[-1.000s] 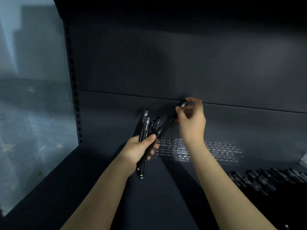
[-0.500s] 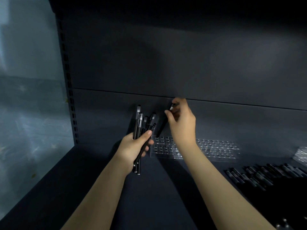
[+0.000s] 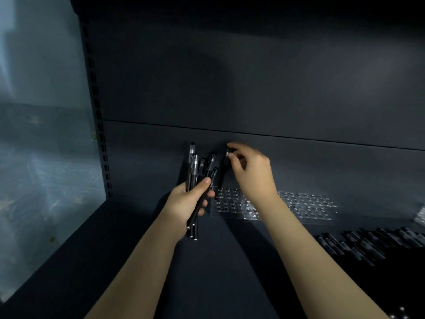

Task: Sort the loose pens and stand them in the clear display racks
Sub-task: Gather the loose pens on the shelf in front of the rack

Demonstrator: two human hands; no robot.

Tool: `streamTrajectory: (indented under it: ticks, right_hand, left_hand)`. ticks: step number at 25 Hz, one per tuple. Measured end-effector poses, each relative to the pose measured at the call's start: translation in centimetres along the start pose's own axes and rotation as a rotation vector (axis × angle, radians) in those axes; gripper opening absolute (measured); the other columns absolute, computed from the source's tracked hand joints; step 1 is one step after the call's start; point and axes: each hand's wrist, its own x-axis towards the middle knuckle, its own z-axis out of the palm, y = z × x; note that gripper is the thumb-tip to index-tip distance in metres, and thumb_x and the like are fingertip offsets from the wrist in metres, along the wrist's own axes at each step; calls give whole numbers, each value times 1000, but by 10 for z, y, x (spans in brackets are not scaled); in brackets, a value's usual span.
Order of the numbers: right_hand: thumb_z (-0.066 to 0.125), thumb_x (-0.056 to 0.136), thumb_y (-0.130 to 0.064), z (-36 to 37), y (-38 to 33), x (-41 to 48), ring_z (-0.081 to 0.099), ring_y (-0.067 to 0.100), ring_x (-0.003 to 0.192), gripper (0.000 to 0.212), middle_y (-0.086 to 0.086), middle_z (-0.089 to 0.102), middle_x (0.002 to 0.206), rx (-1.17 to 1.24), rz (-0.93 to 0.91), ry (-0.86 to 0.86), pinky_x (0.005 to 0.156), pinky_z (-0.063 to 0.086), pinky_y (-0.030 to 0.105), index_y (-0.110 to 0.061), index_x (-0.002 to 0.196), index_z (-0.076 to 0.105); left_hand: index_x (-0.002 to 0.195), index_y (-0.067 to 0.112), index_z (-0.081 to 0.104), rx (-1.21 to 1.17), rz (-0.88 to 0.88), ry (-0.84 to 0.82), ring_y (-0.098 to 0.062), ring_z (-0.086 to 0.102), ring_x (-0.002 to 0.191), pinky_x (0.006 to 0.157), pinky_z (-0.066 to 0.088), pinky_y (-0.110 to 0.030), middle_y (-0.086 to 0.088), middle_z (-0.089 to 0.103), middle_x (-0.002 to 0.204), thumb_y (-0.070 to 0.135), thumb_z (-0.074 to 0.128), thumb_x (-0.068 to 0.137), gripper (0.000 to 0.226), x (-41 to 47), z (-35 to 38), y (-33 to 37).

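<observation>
My left hand (image 3: 187, 203) grips a bundle of several black pens (image 3: 195, 171), their caps fanned upward just left of the clear display rack (image 3: 299, 204). The rack lies on the dark shelf against the back panel, its rows of holes showing. My right hand (image 3: 251, 171) pinches the top of a single black pen (image 3: 224, 171) that stands nearly upright, its lower end at the rack's far left corner. Whether its tip sits in a hole I cannot tell. A pile of loose black pens (image 3: 368, 244) lies on the shelf at the right.
The dark shelf floor (image 3: 218, 261) stretches toward me. A slotted upright post (image 3: 101, 146) marks the left rear corner, beside a pale translucent side panel (image 3: 41, 146). The edge of a second clear rack (image 3: 420, 215) shows at far right.
My right hand drew one pen out of the bundle, turned it from slanted to nearly upright and lowered it to the rack's left corner. My left hand stayed with the bundle.
</observation>
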Motion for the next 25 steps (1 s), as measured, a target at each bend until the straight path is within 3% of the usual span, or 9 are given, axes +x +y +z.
streamTrajectory:
  ticks: [5,9,11,13,16,19,21,25]
  right_hand:
    - [56,93,-19,2,-5,-5,60,11,91,32,-2,64,108,-15,-11,-177,84,50,28,-25,124,61]
    - [59,92,-20,-4,-10,-6,60,6,82,25,-7,66,93,93,66,-80,78,48,19,-23,117,65]
    - [62,90,-20,-8,-11,-5,60,3,74,14,-9,66,81,220,167,-88,73,49,19,-21,102,70]
    - [65,89,-18,-12,-13,-2,59,5,71,8,-7,66,76,428,307,-189,73,51,26,-15,90,72]
    - [66,88,-9,-14,-13,-1,62,11,71,11,3,64,79,740,513,-334,65,54,24,-4,98,68]
    - [65,87,-2,-13,-15,-4,63,12,66,11,6,62,76,880,601,-377,60,54,20,-4,97,62]
    - [63,87,1,-16,-19,0,62,13,65,11,7,62,77,934,631,-304,63,56,22,-6,95,61]
    - [60,88,5,-35,-10,16,58,7,54,13,2,57,67,911,512,184,65,56,28,-8,90,59]
  left_hand:
    - [100,10,68,-15,-2,35,-9,52,56,48,41,-23,4,70,69,32,66,90,24,-4,0,2]
    - [103,9,68,-4,7,0,-9,54,56,51,42,-24,3,71,71,32,65,91,26,-7,2,5]
    - [106,7,67,-37,6,-26,-8,54,55,50,42,-23,2,71,71,31,63,92,28,-9,6,6]
    - [107,5,66,-74,2,-51,-8,53,54,47,42,-21,1,70,69,29,63,92,29,-10,9,9]
    - [105,3,65,-110,5,-59,-7,52,52,45,41,-19,0,68,66,28,63,92,28,-9,9,11]
    - [101,4,66,-119,32,-92,-7,52,52,44,40,-18,0,67,66,26,61,93,24,-12,11,15]
    - [98,6,66,-105,39,-90,-8,52,52,44,40,-18,-2,69,68,26,60,94,22,-13,13,16]
    - [100,11,65,-8,17,-23,-11,58,56,50,43,-23,-5,76,80,29,61,94,19,-11,9,13]
